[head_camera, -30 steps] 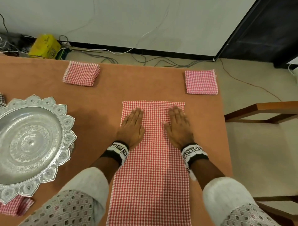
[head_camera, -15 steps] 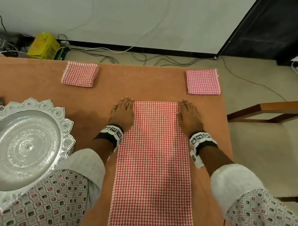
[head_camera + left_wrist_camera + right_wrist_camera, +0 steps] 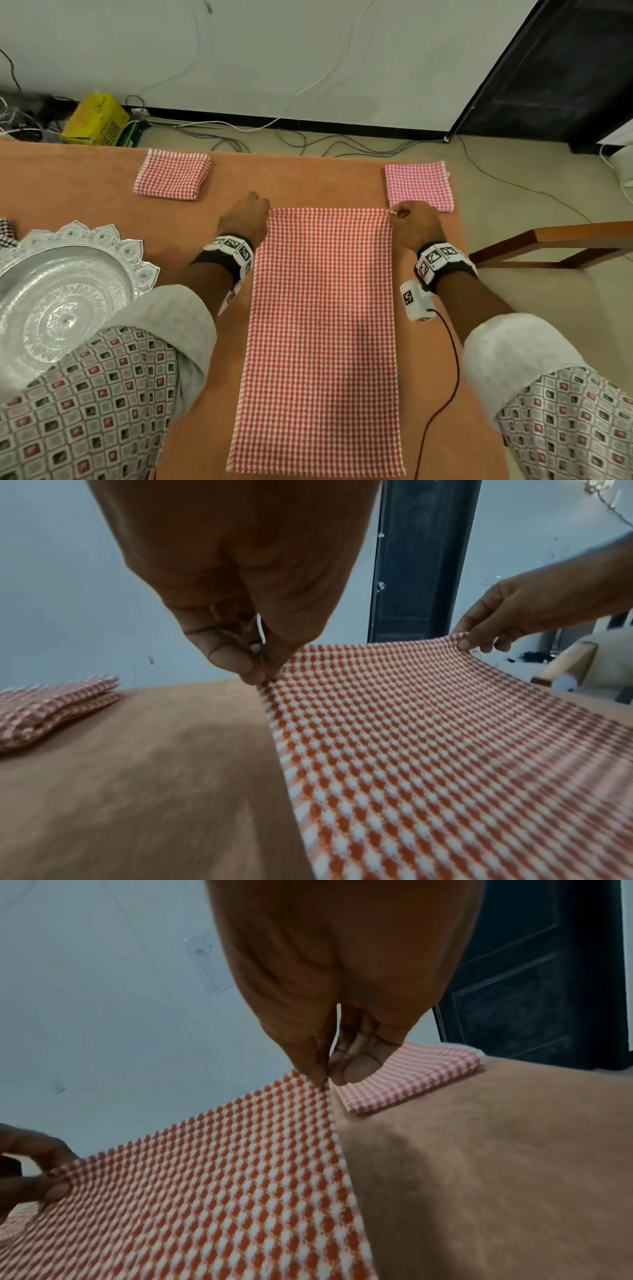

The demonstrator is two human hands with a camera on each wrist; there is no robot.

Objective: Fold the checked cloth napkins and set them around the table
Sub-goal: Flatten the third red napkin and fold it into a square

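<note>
Head view, cloth: the long red-and-white checked cloth napkin (image 3: 322,335) lies flat on the orange-brown counter (image 3: 102,192), running from the near edge toward the far side.
Head view, hold: the left hand (image 3: 245,219) and the right hand (image 3: 414,222) each sit at a far corner of it, fingers curled down onto the corner.
Head view, room: two folded red-and-white checked napkins, one far left (image 3: 173,174) and one far right (image 3: 418,185), lie just beyond the hands; the right one is very near the right hand. An ornate silver metal tray (image 3: 58,301) stands well to the left. The counter's right edge runs close beside the cloth, with a wooden chair (image 3: 555,243) past it.
Left wrist view: thumb and fingers (image 3: 232,658) pinch the left far corner, lifted off the counter; the cloth sags softly between the two hands.
Right wrist view: fingers (image 3: 356,1069) pinch the right far corner, likewise raised.
Handling, judged: light, limp, not slippery or fragile; corners are the right hold, kept taut and level so the edges meet.
Path, judged: drawing the corners toward the near edge crosses only the cloth itself.
</note>
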